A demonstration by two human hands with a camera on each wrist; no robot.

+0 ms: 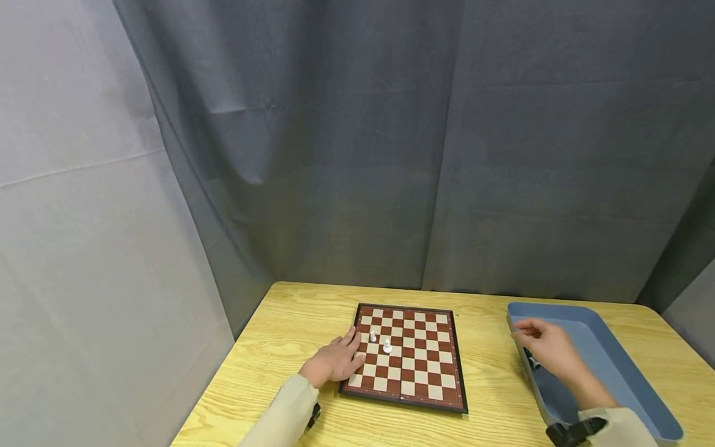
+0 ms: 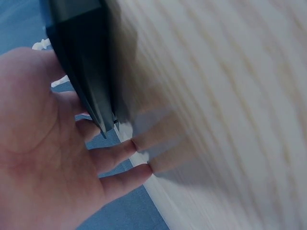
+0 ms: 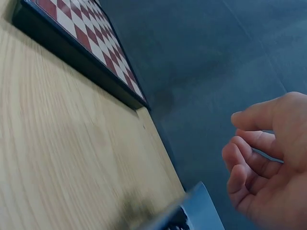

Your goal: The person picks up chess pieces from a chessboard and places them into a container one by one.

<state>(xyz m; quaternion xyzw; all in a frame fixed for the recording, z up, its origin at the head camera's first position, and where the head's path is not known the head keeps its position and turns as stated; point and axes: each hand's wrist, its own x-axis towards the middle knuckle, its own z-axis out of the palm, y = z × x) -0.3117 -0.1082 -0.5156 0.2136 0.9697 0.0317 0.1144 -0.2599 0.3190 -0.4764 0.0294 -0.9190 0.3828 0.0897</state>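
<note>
A brown-and-cream chessboard [image 1: 427, 354] lies on the table, with two white chess pieces standing on its left half: one piece [image 1: 373, 336] and, slightly nearer, another piece [image 1: 387, 347]. My left hand [image 1: 335, 359] rests at the board's left edge, fingers extended and thumb over the border. In the left wrist view, fingertips [image 2: 144, 171] touch the tabletop beside the dark board side [image 2: 84, 62]. Over the left rim of a blue tray [image 1: 620, 357] hovers my right hand [image 1: 550, 351]. Its fingers [image 3: 235, 155] are loosely bent, with nothing visible between them and the thumb.
Dark chess pieces [image 1: 532, 359] lie inside the tray along its left wall, partly hidden by the right hand. The wooden table [image 1: 486, 347] shows between board and tray. Grey curtains [image 1: 357, 155] hang behind the table and at its sides.
</note>
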